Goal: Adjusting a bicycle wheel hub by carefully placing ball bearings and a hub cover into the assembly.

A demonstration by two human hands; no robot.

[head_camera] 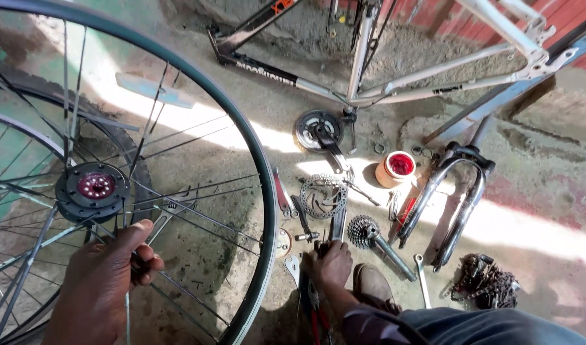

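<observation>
Head view shows a bare spoked wheel [146, 172] standing upright on the concrete floor [548, 191], its rim without a tyre and its hub [93, 187] axle pointing toward the camera, which suggests a bicycle stripped well down, with frame [395, 83], fork [456, 198], crankset [318, 131], cassette [363, 230] and chain [488, 281] lying loose and nothing refitted. The left hand [104, 281] has its grip closed around the spokes just below the hub. The right hand [329, 263] reaches down among the tools with fingers curled on a dark tool [338, 223] whose long axis runs away from the person toward the disc rotor [322, 195].
</observation>
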